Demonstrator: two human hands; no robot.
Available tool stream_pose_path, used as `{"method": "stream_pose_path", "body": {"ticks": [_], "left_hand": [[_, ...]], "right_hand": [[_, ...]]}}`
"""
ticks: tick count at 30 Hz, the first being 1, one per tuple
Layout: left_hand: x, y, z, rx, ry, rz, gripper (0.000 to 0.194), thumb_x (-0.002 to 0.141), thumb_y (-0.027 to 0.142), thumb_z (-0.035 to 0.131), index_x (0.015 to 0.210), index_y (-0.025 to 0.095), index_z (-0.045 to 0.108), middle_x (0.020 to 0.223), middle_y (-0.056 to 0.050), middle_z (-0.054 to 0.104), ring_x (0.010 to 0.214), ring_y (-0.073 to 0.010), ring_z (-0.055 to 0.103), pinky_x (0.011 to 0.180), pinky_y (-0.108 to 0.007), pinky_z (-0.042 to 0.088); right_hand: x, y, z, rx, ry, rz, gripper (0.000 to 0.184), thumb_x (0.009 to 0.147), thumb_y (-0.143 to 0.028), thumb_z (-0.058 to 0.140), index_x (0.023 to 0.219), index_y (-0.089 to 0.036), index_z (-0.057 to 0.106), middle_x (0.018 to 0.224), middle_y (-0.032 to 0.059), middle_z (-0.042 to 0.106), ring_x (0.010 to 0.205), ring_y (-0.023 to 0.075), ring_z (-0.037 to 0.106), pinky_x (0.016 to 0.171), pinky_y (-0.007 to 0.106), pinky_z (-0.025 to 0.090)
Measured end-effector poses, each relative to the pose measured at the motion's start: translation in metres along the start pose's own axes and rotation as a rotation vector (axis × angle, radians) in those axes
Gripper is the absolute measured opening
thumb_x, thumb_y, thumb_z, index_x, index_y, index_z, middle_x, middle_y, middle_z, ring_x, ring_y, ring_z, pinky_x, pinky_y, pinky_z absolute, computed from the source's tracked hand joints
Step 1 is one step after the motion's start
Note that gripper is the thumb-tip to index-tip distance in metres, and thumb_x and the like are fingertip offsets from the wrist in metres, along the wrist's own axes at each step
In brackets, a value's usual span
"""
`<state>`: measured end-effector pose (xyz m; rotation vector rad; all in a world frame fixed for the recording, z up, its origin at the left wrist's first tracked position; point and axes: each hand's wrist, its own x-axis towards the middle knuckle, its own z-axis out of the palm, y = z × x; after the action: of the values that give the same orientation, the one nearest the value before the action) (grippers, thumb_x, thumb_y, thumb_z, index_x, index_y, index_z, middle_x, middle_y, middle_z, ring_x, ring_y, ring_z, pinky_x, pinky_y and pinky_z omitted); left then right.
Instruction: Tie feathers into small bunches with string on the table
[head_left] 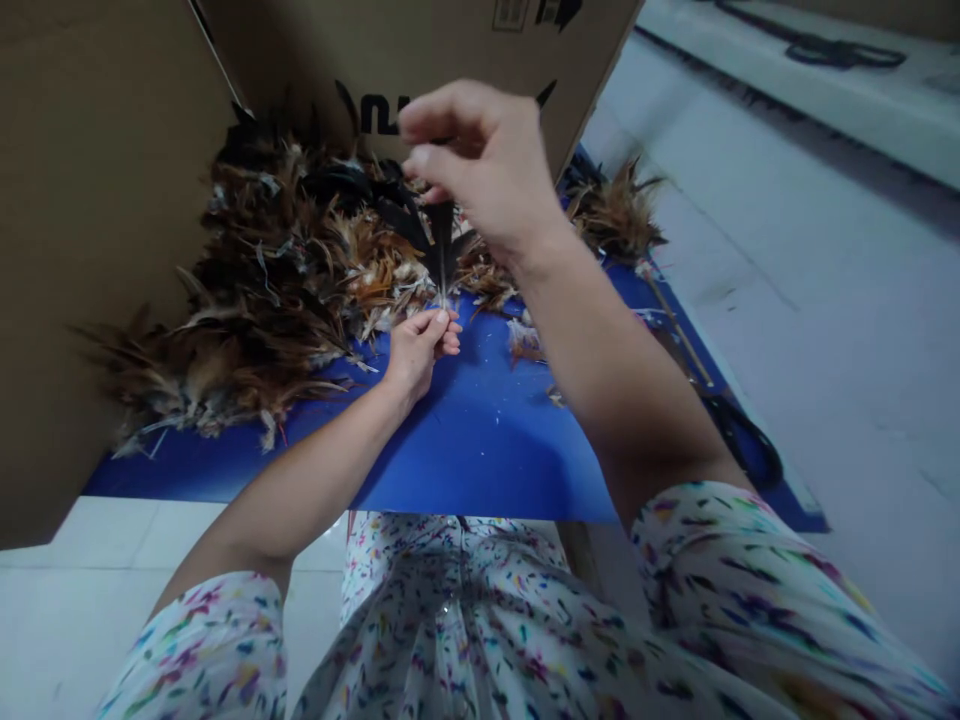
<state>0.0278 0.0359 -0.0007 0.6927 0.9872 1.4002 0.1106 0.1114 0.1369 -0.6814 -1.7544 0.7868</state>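
My left hand (421, 352) pinches a small bunch of dark feathers (442, 255) by their pale quills, low over the blue tabletop (480, 440). The feathers stand upright, fanned out, with their upper part hidden behind my right hand (487, 165). That hand is raised above, its fingers curled in and the thumb close to the index finger. Whether anything thin is between them I cannot make out. Just beyond my left hand lies a large heap of brown and black feathers (292, 260).
Cardboard walls rise at the left (90, 200) and back (465, 50). Another brown feather bundle (619, 215) lies at the right. Near the table's right edge are a thin stick (682, 335) and a black loop-shaped object (750, 440). Feather scraps (527, 342) lie right of my left hand.
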Motion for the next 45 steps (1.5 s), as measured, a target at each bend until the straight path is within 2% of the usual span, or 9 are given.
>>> {"method": "stream_pose_path", "body": {"ticks": [4,8,13,18,23,27,33,39,45], "left_hand": [[0.006,0.003,-0.003,-0.047,0.080,0.102,0.017,0.093,0.016,0.064,0.076,0.014,0.067,0.062,0.003,0.065,0.045,-0.0025,0.053,0.048,-0.015,0.045],[0.007,0.004,-0.002,-0.063,0.122,0.123,0.018,0.093,0.014,0.062,0.075,0.014,0.067,0.062,0.003,0.064,0.045,-0.0027,0.052,0.047,-0.014,0.044],[0.003,0.002,0.000,-0.010,0.077,0.099,0.016,0.092,0.017,0.066,0.076,0.014,0.068,0.062,0.003,0.065,0.045,-0.0020,0.052,0.046,-0.013,0.044],[0.004,0.001,-0.001,0.009,0.075,0.101,0.015,0.090,0.019,0.067,0.076,0.014,0.068,0.062,0.002,0.065,0.045,-0.0037,0.052,0.048,-0.016,0.046],[0.005,0.000,-0.001,0.016,0.083,0.102,0.016,0.092,0.016,0.064,0.076,0.014,0.068,0.062,0.002,0.065,0.044,-0.0040,0.052,0.048,-0.017,0.046],[0.005,0.000,-0.001,0.011,0.072,0.114,0.014,0.090,0.018,0.068,0.076,0.014,0.068,0.062,0.002,0.065,0.044,-0.0037,0.052,0.046,-0.016,0.045],[0.004,0.000,-0.001,0.002,0.068,0.124,0.017,0.092,0.015,0.064,0.076,0.014,0.068,0.062,0.002,0.066,0.045,-0.0038,0.052,0.047,-0.016,0.045],[0.005,-0.001,-0.001,-0.010,0.062,0.132,0.015,0.091,0.015,0.065,0.076,0.013,0.069,0.062,0.002,0.066,0.044,-0.0033,0.052,0.045,-0.015,0.045],[0.004,-0.003,-0.001,0.019,0.033,0.156,0.015,0.084,0.024,0.076,0.077,0.013,0.069,0.062,0.002,0.066,0.043,-0.0026,0.052,0.042,-0.014,0.044]], "right_hand": [[-0.006,0.030,-0.035,-0.092,0.252,0.010,0.026,0.082,-0.003,0.060,0.076,-0.028,0.064,0.082,-0.0047,0.070,0.073,0.0117,0.068,0.069,0.027,0.057],[-0.029,0.069,-0.066,-0.360,0.057,0.140,0.011,0.078,-0.010,0.069,0.080,-0.021,0.071,0.074,0.0004,0.071,0.080,0.0202,0.069,0.081,0.038,0.056],[-0.063,0.102,-0.094,-0.840,-0.180,0.206,0.020,0.078,-0.008,0.062,0.088,-0.016,0.077,0.088,0.0067,0.076,0.089,0.0252,0.070,0.094,0.044,0.052],[-0.079,0.124,-0.091,-1.072,-0.307,0.236,0.034,0.080,-0.008,0.061,0.110,-0.014,0.075,0.110,0.0139,0.074,0.104,0.0291,0.067,0.096,0.045,0.052],[-0.087,0.130,-0.081,-1.154,-0.356,0.236,0.020,0.085,-0.012,0.060,0.097,-0.013,0.076,0.113,0.0171,0.071,0.108,0.0309,0.065,0.096,0.046,0.053],[-0.087,0.118,-0.081,-1.085,-0.284,0.242,0.018,0.088,-0.014,0.057,0.096,-0.014,0.074,0.106,0.0152,0.074,0.105,0.0308,0.068,0.095,0.044,0.053],[-0.071,0.117,-0.097,-0.795,0.060,0.240,0.011,0.086,-0.022,0.062,0.095,-0.019,0.068,0.077,0.0061,0.073,0.075,0.0239,0.068,0.082,0.042,0.055],[-0.061,0.143,-0.118,-0.304,0.288,0.350,0.038,0.075,-0.036,0.080,0.101,-0.020,0.058,0.060,-0.0048,0.061,0.051,0.0137,0.057,0.056,0.030,0.051],[-0.057,0.116,-0.092,-0.057,0.192,0.534,0.025,0.072,-0.022,0.080,0.083,-0.020,0.058,0.054,-0.0050,0.056,0.047,0.0111,0.056,0.040,0.019,0.036]]}}
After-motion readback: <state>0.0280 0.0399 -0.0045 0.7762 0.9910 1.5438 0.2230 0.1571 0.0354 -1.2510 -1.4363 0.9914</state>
